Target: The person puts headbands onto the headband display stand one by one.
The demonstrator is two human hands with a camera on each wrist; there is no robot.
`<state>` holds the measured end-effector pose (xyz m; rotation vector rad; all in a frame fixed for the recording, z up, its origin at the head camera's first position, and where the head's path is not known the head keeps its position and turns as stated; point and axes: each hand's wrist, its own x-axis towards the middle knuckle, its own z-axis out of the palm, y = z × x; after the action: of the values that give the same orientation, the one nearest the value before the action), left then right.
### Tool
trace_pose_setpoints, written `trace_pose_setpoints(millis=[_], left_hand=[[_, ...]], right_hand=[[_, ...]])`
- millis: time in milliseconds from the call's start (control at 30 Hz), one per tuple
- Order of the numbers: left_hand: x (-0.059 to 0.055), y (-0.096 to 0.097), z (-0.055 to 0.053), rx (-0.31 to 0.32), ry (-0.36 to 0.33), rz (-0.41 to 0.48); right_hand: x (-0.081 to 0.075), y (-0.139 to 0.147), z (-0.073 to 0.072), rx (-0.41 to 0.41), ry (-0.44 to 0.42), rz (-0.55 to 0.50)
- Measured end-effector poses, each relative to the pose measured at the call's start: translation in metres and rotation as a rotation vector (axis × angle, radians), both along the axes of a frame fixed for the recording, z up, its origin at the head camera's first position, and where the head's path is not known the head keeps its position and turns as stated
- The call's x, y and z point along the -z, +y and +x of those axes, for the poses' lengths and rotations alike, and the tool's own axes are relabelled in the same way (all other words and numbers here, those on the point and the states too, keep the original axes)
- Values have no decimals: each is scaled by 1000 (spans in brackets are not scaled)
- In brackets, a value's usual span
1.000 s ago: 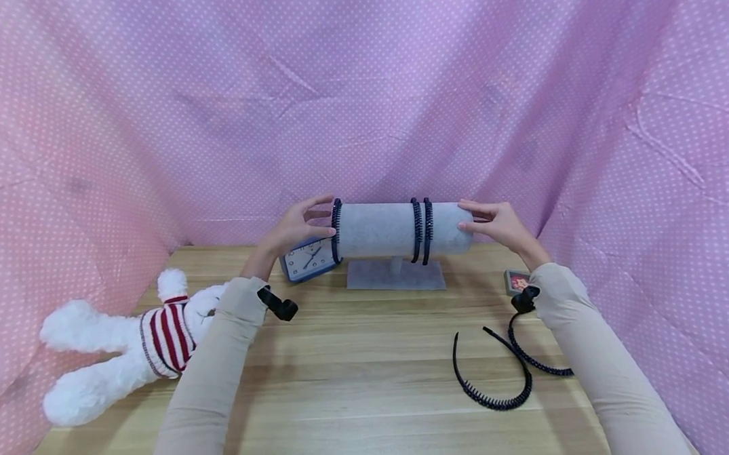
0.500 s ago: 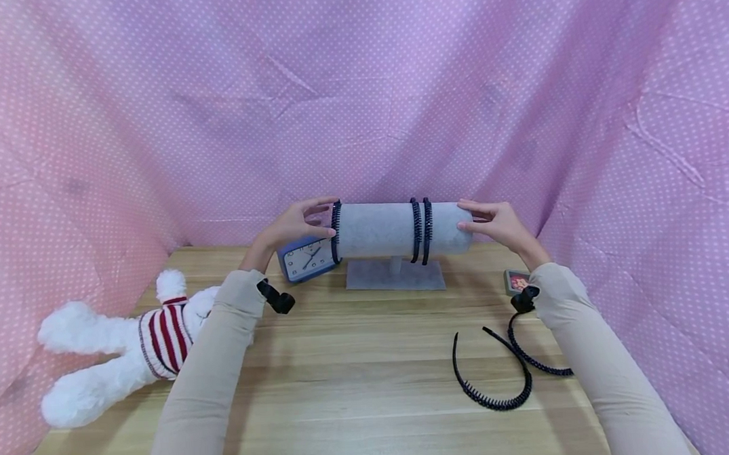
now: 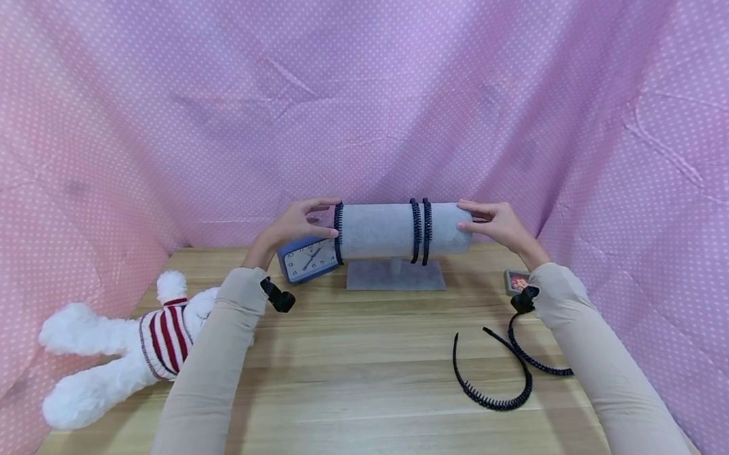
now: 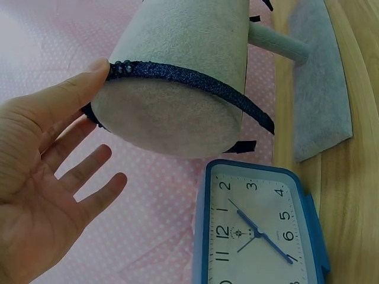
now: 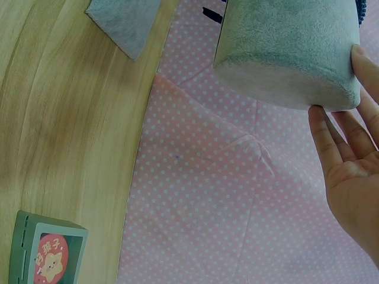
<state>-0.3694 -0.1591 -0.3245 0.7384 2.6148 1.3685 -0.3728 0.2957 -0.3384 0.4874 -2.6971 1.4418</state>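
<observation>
A grey velvety headband display stand (image 3: 377,230) stands at the back of the table, its thick roll lying crosswise on a short post. Around the roll's left end sits a dark toothed headband (image 3: 338,235), and my left hand (image 3: 291,225) pinches it between thumb and index finger at the top. In the left wrist view, this headband (image 4: 177,75) looks glittery blue-black, its ends sticking out past the roll; the other fingers are spread. My right hand (image 3: 500,224) grips the roll's right end by thumb and fingers. Two more headbands (image 3: 427,231) circle the roll right of its middle.
A blue alarm clock (image 3: 309,260) leans behind the left hand. A white plush toy (image 3: 113,340) in a striped sweater lies at left. Two loose headbands (image 3: 500,405) lie at right near a small green framed box (image 3: 516,282). Pink dotted cloth (image 3: 359,105) surrounds the table.
My left hand has shifted slightly right, and the headband it pinches has moved slightly inward along the roll. The right hand keeps its place at the roll's right end.
</observation>
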Motion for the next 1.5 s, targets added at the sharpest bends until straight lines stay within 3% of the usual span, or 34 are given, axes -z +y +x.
trace_pose_setpoints(millis=[267, 533, 1500], left_hand=[[-1, 7, -3, 0, 29, -52], [-2, 15, -4, 27, 102, -81], [-14, 56, -6, 15, 124, -188]], right_hand=[[-1, -1, 2, -10, 9, 17], [-1, 0, 1, -8, -14, -4], [-3, -3, 2, -12, -7, -30]])
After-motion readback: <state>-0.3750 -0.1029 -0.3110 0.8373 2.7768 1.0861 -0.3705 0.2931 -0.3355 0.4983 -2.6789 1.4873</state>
